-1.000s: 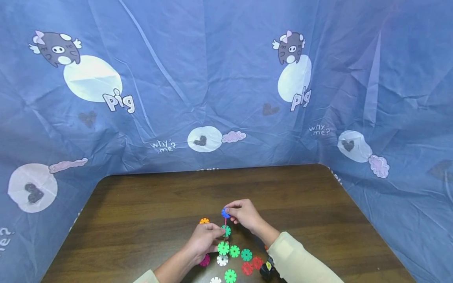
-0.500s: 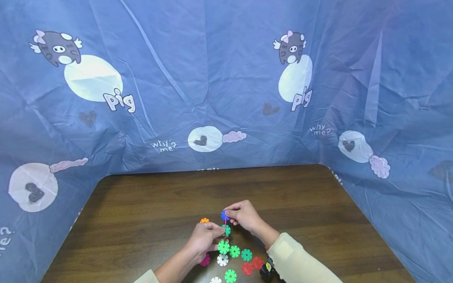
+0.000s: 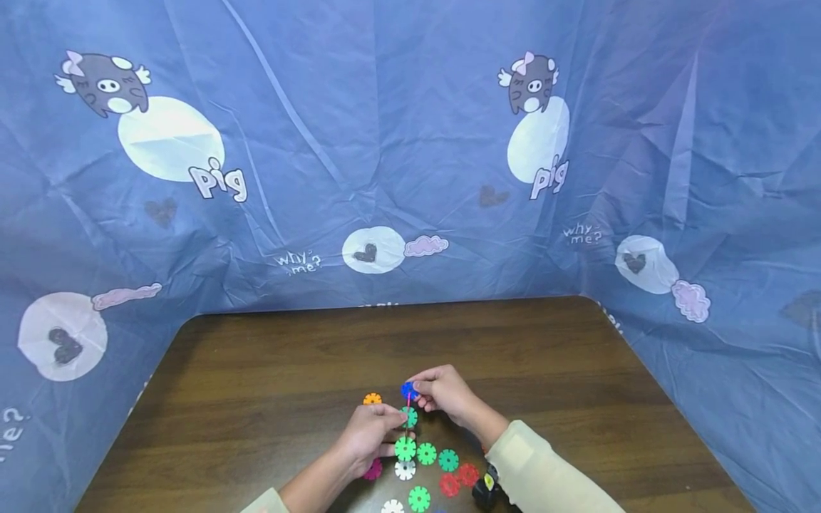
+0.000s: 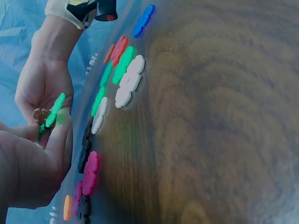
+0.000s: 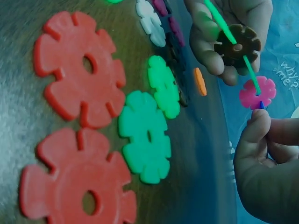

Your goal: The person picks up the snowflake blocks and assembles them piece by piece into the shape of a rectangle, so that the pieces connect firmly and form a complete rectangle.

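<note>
A chain of slotted plastic interlocking discs hangs between my two hands above the table. My left hand (image 3: 370,433) pinches a teal-green disc (image 3: 412,417) in the middle of it. Lower on the chain is a bright green disc (image 3: 405,449), and a brown disc (image 5: 251,45) sits crosswise between these two. A pink disc (image 5: 266,87) is slotted edge-on at the far end of the teal-green one. My right hand (image 3: 451,392) pinches a blue disc (image 3: 407,390) between thumb and fingertips, its edge right at the pink disc. Fingers hide part of the blue disc.
On the wooden table (image 3: 256,370) lie loose discs: orange (image 3: 372,399), magenta (image 3: 373,469), white (image 3: 405,469), green (image 3: 426,454) and red (image 3: 450,485), mostly towards the near edge. A black wrist camera (image 3: 485,490) sits by the right sleeve. Blue printed cloth (image 3: 410,142) surrounds the table.
My right hand has come slightly nearer to my left with the blue disc, which has turned a little and sits closer to the pink disc. The left hand has kept its hold.
</note>
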A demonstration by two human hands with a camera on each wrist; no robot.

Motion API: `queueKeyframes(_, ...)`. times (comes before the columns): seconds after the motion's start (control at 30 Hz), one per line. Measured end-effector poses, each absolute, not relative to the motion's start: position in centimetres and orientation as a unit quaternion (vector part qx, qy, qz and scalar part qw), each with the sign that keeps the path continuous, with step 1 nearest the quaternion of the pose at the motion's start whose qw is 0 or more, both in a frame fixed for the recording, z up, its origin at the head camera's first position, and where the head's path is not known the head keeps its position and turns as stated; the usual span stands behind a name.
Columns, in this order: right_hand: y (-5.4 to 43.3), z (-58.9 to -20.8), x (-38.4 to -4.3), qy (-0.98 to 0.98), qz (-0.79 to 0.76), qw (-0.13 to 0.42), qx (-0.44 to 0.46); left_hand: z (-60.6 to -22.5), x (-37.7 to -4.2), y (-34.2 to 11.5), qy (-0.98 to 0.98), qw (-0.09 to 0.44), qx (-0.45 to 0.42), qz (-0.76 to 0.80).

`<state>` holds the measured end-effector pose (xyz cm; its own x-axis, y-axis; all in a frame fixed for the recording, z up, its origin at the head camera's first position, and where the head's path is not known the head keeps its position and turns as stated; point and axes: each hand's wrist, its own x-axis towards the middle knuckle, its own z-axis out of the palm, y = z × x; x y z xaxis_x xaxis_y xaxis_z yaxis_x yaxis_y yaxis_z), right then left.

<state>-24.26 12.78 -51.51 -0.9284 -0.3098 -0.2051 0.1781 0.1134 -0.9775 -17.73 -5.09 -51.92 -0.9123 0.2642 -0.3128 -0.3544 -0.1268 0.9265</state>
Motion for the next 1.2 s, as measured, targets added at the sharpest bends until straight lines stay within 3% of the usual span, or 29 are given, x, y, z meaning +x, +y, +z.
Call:
queueKeyframes(0.27, 13.4, -51.7, -24.7, 0.707, -0.675, 0.207, -0.046, -52.1, -18.0, -5.3, 0.624, 0.230, -0.016, 0.747)
queueKeyframes(0.57, 13.1, -51.4, -24.3, 0.699, -0.680, 0.211, -0.064, -51.2, -19.1, -5.0, 0.643, 0.190, -0.033, 0.741)
queueKeyframes(1.2, 12.7, -51.9, -23.4, 0.693, -0.679, 0.228, -0.081, -51.5, -19.4, -4.9, 0.657, 0.184, -0.042, 0.730)
